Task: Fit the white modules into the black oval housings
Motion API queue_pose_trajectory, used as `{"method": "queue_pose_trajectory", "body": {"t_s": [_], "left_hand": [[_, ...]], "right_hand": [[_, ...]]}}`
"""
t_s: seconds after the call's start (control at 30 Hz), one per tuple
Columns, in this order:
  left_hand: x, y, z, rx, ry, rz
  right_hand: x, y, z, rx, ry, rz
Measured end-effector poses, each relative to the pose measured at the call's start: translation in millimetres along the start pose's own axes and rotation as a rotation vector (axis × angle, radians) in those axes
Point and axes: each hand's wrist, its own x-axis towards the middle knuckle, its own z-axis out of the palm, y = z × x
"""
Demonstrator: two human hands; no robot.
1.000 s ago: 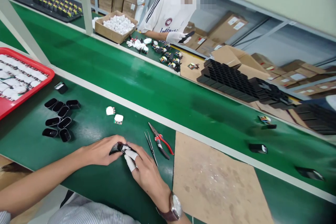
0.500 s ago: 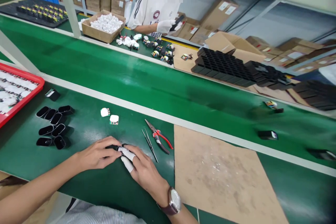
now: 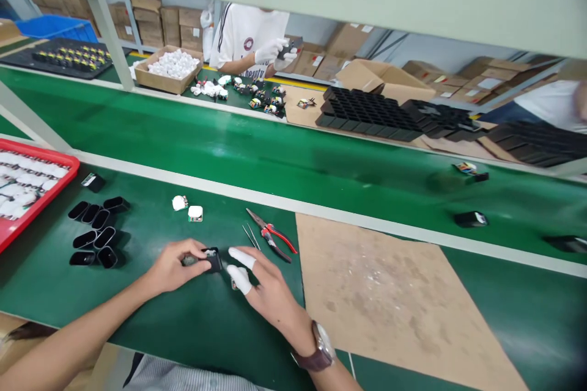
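My left hand (image 3: 177, 266) pinches a small black plastic case (image 3: 213, 260) between thumb and fingers, with some white material showing at its opening. My right hand (image 3: 270, 293) is just to the right, apart from the case, its thumb and forefinger spread and covered in white finger cots. Partly hidden by the right thumb is a small board-like piece (image 3: 233, 285); whether the hand touches it I cannot tell. Two small circuit boards with white tops, one a round-topped board (image 3: 179, 203) and one a squarer board (image 3: 195, 213), lie beyond my hands.
Red-handled pliers (image 3: 273, 235) and tweezers (image 3: 251, 236) lie beyond my right hand. Several empty black cases (image 3: 92, 218) stand left, near a red tray (image 3: 73, 172). A brown cardboard sheet (image 3: 376, 293) covers the right side. Across the green belt (image 3: 257, 153), a gloved person (image 3: 250, 40) handles a dark part.
My right hand has drawn away from the case to the right, and its fingers have parted. The left hand still holds the case. The camera view has tilted down.
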Motion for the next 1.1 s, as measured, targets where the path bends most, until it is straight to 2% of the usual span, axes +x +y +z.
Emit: {"method": "queue_pose_trajectory", "body": {"t_s": [0.07, 0.13, 0.2, 0.3, 0.4, 0.47, 0.53, 0.63, 0.73, 0.8, 0.83, 0.97, 1.03, 1.1], "left_hand": [[5, 4, -2.4, -0.224, 0.142, -0.236], [17, 10, -9.5, -0.278, 0.206, -0.324], [39, 16, -22.1, -0.085, 0.218, -0.267], [92, 23, -50.5, 0.251, 0.224, -0.159], [156, 26, -84.6, 0.439, 0.282, -0.152], [191, 25, -104.7, 0.552, 0.339, -0.180], [212, 24, -118.8, 0.636, 0.374, -0.217], [218, 26, -128.2, 0.717, 0.371, -0.241], [194, 40, -130.5, 0.751, 0.342, -0.213], [161, 58, -134.2, 0.761, 0.293, -0.177], [139, 67, -137.6, 0.766, 0.254, -0.156], [32, 97, -159.6, 0.995, -0.063, 0.042], [-22, 97, -168.6, 1.124, -0.106, 0.029], [-67, 86, -172.6, 1.208, -0.079, 0.010]], "right_hand": [[-9, 3, -11, -0.054, 0.061, 0.000], [-20, 5, -20, -0.126, 0.088, -0.016], [-30, 6, -24, -0.198, 0.079, -0.025], [-41, 6, -23, -0.294, 0.005, -0.018], [-46, 7, -14, -0.363, -0.073, -0.019], [-48, 10, -7, -0.392, -0.103, -0.040], [-50, 13, 0, -0.401, -0.117, -0.059], [-49, 19, 6, -0.377, -0.098, -0.066], [-44, 22, 8, -0.345, -0.065, -0.072], [-38, 22, 9, -0.328, -0.066, -0.067], [-35, 23, 8, -0.321, -0.076, -0.064], [-28, 24, 3, -0.258, -0.145, -0.073], [-27, 26, 0, -0.212, -0.145, -0.093], [-27, 27, 0, -0.190, -0.127, -0.109]]}}
